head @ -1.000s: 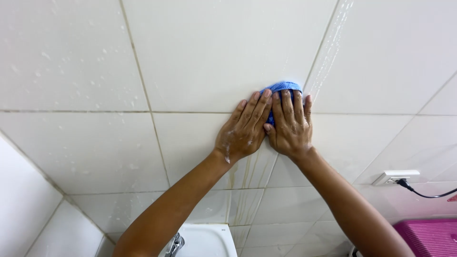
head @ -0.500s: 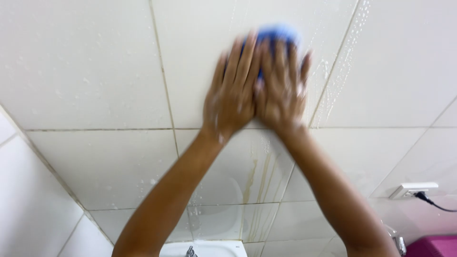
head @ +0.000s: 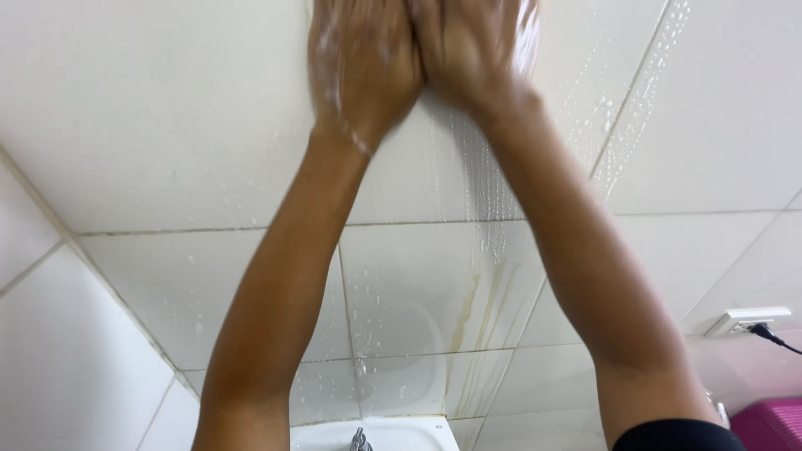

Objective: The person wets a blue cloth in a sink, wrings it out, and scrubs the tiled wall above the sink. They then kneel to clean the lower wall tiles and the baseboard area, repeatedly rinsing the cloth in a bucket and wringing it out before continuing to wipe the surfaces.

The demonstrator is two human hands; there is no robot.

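My left hand (head: 361,71) and my right hand (head: 474,52) lie side by side, pressed flat against the wet white tiled wall (head: 167,125) at the top of the view. Both are blurred by motion, and their fingertips are cut off by the top edge. The blue sponge that was under the fingers a moment ago is out of sight above the frame. Both forearms reach up from the bottom of the picture. Water drops and soapy streaks (head: 493,200) run down the tile below the hands.
A white sink with a metal tap (head: 361,436) sits at the bottom centre. Yellowish run marks (head: 468,326) stain the tile above it. A white wall socket with a black plug (head: 748,320) is at the right, with a pink basket (head: 767,422) below it.
Both hands have slid up the wall together with the blue sponge, from the tile joint to the top of the view. The sponge has left the frame.
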